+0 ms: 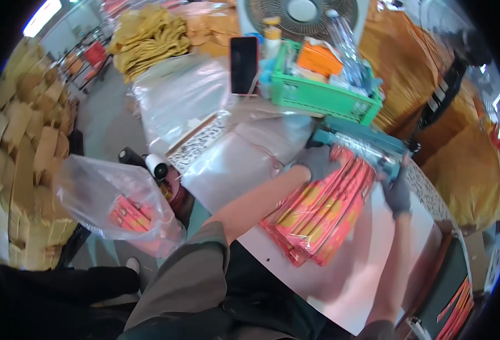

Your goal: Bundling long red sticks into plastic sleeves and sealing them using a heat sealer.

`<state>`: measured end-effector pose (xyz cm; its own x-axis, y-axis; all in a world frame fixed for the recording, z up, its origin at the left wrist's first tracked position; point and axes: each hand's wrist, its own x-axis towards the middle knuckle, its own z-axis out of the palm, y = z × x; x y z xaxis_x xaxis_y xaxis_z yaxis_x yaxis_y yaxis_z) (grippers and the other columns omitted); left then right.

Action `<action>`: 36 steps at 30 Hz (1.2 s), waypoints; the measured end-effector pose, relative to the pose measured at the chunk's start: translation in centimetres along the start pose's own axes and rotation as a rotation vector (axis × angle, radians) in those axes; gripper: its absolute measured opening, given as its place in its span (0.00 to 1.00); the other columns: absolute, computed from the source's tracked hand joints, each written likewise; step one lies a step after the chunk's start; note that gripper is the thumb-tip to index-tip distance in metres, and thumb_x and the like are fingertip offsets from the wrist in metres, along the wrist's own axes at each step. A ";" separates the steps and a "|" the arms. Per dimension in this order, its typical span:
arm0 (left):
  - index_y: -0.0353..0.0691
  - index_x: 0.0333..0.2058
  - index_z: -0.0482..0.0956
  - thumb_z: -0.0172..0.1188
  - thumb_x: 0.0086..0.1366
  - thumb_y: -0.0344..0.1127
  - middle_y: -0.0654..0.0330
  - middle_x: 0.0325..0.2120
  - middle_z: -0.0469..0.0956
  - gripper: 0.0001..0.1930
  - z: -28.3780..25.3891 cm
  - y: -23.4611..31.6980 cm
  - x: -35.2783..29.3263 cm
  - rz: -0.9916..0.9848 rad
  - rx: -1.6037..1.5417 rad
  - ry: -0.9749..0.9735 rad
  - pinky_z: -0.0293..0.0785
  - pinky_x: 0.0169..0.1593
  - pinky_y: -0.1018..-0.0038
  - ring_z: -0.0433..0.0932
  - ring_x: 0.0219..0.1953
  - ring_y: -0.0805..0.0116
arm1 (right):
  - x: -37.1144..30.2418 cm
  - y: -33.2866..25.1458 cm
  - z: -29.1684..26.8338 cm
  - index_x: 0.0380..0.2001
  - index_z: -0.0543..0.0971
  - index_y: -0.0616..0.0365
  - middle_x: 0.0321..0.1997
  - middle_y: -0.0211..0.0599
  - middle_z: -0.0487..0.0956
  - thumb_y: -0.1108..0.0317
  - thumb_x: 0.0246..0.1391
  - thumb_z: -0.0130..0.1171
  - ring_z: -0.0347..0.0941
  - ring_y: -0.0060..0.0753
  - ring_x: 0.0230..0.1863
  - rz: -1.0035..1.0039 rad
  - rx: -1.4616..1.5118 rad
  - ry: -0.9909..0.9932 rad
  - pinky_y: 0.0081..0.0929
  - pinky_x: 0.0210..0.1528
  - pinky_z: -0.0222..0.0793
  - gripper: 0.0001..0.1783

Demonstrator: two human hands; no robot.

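A clear plastic bag of red-and-yellow patterned packets [323,215] lies slantwise on the white tabletop. At its upper left edge, my left hand [315,163], in a grey glove, grips the bag with fingers curled. The bag's far end meets a teal bench device [356,131] with shiny clear plastic along its front; its exact kind is hard to tell. Close to the device's right end is my right hand [397,194], also grey-gloved, with finger and thumb apart and nothing visible between them. It is slightly blurred.
Flat clear bags [233,150] lie left of the packets. Behind stand a phone [244,65], a green crate [323,99] and a fan [301,14]. An open plastic bag [108,192] holding red packets is at left. A black arm [440,99] rises at right.
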<state>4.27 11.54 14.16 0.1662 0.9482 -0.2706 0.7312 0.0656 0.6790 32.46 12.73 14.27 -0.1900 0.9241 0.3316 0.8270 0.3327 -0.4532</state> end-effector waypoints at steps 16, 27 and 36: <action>0.31 0.48 0.72 0.53 0.63 0.48 0.54 0.44 0.75 0.24 -8.2 -7.3 -24.6 -0.049 -0.884 0.139 0.67 0.50 0.72 0.71 0.45 0.68 | -17.2 -22.4 9.6 0.59 0.60 0.57 0.58 0.41 0.67 0.44 0.53 0.49 0.64 0.41 0.57 0.421 1.777 -0.586 0.38 0.59 0.60 0.37; 0.41 0.42 0.77 0.63 0.49 0.35 0.52 0.48 0.73 0.19 -27.3 -24.5 -49.7 -0.611 0.692 0.777 0.67 0.52 0.69 0.70 0.52 0.56 | -8.0 -52.9 12.4 0.44 0.71 0.61 0.41 0.35 0.75 0.67 0.48 0.58 0.73 0.27 0.42 -0.270 1.720 -0.445 0.27 0.42 0.71 0.19; 0.28 0.54 0.66 0.52 0.52 0.26 0.64 0.37 0.76 0.28 -27.7 -33.5 -50.6 -0.136 -0.534 0.889 0.69 0.34 0.84 0.72 0.30 0.81 | -18.9 -54.9 27.5 0.54 0.62 0.66 0.57 0.52 0.63 0.49 0.42 0.60 0.61 0.48 0.58 -0.650 0.557 -0.901 0.40 0.60 0.55 0.40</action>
<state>-46.93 -30.00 24.03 -0.6007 0.7949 0.0854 0.2843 0.1125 0.9521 -23.91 -17.78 10.16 -0.9578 0.2847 0.0393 0.1487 0.6078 -0.7800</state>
